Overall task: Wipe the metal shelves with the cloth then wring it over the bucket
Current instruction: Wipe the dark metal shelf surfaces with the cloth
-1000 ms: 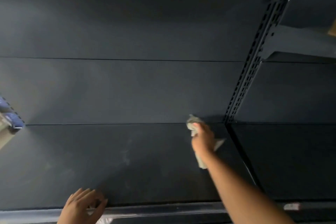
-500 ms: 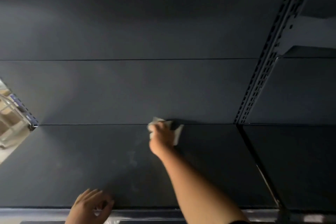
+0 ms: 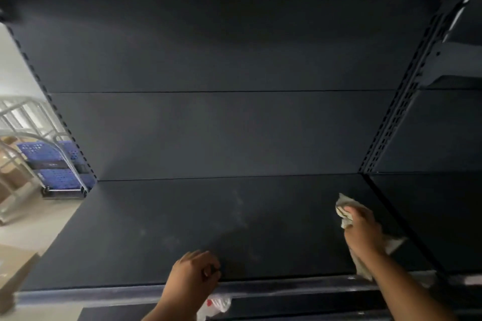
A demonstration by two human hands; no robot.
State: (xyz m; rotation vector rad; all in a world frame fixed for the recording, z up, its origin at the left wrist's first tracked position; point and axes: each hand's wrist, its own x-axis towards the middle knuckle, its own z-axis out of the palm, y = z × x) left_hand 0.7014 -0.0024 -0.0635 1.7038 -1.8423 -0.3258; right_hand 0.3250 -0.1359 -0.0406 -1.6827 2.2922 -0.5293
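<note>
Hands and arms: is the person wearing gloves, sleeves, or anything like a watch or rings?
No gloves: the left hand and right hand are both bare. The forearms are bare too, with no sleeve showing in the picture. I can't see a watch, bracelet or ring, though the light is dim.

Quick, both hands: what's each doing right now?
Left hand: closed, braced on the shelf front edge, holding nothing visible.
Right hand: closed on the cloth.
</note>
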